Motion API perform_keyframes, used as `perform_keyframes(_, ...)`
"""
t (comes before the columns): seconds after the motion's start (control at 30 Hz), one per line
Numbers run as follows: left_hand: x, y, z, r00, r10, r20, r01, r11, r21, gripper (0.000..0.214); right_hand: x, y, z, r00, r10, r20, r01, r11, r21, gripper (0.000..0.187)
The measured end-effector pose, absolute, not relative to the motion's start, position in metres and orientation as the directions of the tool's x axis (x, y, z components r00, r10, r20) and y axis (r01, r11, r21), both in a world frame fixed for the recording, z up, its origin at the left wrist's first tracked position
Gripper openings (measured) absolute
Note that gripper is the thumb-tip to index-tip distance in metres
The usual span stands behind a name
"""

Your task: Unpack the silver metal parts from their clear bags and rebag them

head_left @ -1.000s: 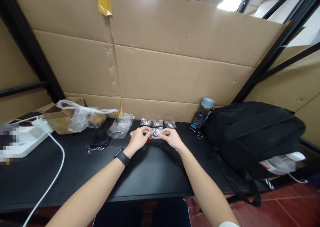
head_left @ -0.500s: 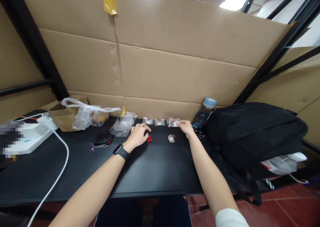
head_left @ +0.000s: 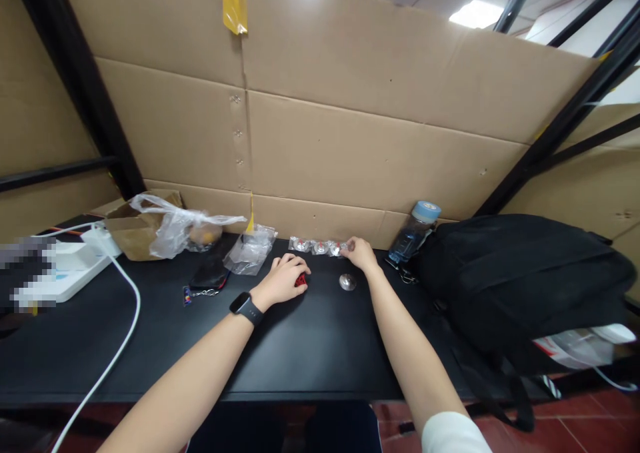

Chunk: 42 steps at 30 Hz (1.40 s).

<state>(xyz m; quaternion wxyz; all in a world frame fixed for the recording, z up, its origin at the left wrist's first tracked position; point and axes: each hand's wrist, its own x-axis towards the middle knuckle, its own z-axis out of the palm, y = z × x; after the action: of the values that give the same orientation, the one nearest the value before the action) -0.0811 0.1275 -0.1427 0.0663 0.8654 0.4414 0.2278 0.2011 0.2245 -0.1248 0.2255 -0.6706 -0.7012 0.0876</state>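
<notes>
My left hand (head_left: 284,281), with a dark watch on its wrist, has its fingers and thumb curled around a small heap of red pieces (head_left: 301,280) on the black table; their exact kind is too small to tell. My right hand (head_left: 361,253) pinches the right edge of a small clear packet (head_left: 337,248) holding a round silvery item with a red piece on it. Two similar packets, a middle one (head_left: 320,247) and a left one (head_left: 301,244), lie beside it in a row. Nearer me, a loose round silvery metal piece (head_left: 347,282) rests on the table.
Left of my hands lie clear plastic bags (head_left: 251,250), a black pouch (head_left: 210,271) with a keychain, a knotted plastic bag (head_left: 175,230) and a white power strip (head_left: 70,276). On the right stand a blue-capped bottle (head_left: 415,233) and a black backpack (head_left: 520,280). Cardboard (head_left: 320,153) walls the back.
My right hand has slid the rightmost packet left, up against the other two. My left hand has come down and closed around the red pieces. The view has shifted slightly.
</notes>
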Motion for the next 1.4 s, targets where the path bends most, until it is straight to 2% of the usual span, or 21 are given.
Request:
perform_keyframes(0.1, -0.077, 0.122, -0.138, 0.518, 0.784, 0.343, 0.738, -0.612, 0.285, 0.032, 0.215, 0.204, -0.120, -0.351, 0.936, -0.010, 0.810, 0.298, -0.506, 0.046)
perform_keyframes(0.17, -0.075, 0.119, -0.136, 0.545, 0.771, 0.330, 0.725, -0.631, 0.276, 0.030, 0.222, 0.189, -0.121, -0.444, 0.890, -0.101, 0.772, 0.323, -0.547, 0.061)
perform_keyframes(0.23, -0.073, 0.118, -0.137, 0.552, 0.766, 0.329, 0.720, -0.637, 0.276, 0.023, 0.225, 0.176, -0.124, -0.427, 0.899, -0.098, 0.775, 0.308, -0.551, 0.065)
perform_keyframes(0.4, -0.069, 0.121, -0.141, 0.533, 0.772, 0.347, 0.725, -0.628, 0.283, 0.015, 0.224, 0.160, -0.130, -0.384, 0.923, 0.008, 0.799, 0.337, -0.498, 0.042)
perform_keyframes(0.5, -0.065, 0.120, -0.141, 0.533, 0.768, 0.356, 0.708, -0.635, 0.309, 0.015, 0.224, 0.160, -0.129, -0.398, 0.917, 0.027, 0.802, 0.362, -0.476, 0.037)
perform_keyframes(0.73, -0.059, 0.117, -0.133, 0.419, 0.818, 0.394, 0.718, -0.564, 0.408, 0.020, 0.229, 0.158, -0.127, -0.377, 0.925, 0.048, 0.821, 0.358, -0.445, 0.042)
perform_keyframes(0.9, -0.059, 0.119, -0.132, 0.342, 0.858, 0.383, 0.716, -0.502, 0.484, 0.018, 0.232, 0.157, -0.125, -0.357, 0.931, 0.072, 0.797, 0.344, -0.496, 0.038)
perform_keyframes(1.07, -0.060, 0.123, -0.135, 0.318, 0.858, 0.402, 0.720, -0.495, 0.486, 0.020, 0.231, 0.156, -0.123, -0.376, 0.925, 0.061, 0.796, 0.356, -0.490, 0.050)
perform_keyframes(1.27, -0.061, 0.123, -0.133, 0.282, 0.866, 0.413, 0.703, -0.480, 0.525, 0.019, 0.227, 0.154, -0.125, -0.346, 0.935, 0.075, 0.829, 0.342, -0.444, 0.040)
perform_keyframes(1.4, -0.060, 0.122, -0.133, 0.261, 0.868, 0.422, 0.725, -0.466, 0.508, 0.018, 0.226, 0.153, -0.124, -0.347, 0.936, 0.063, 0.846, 0.341, -0.409, 0.035)
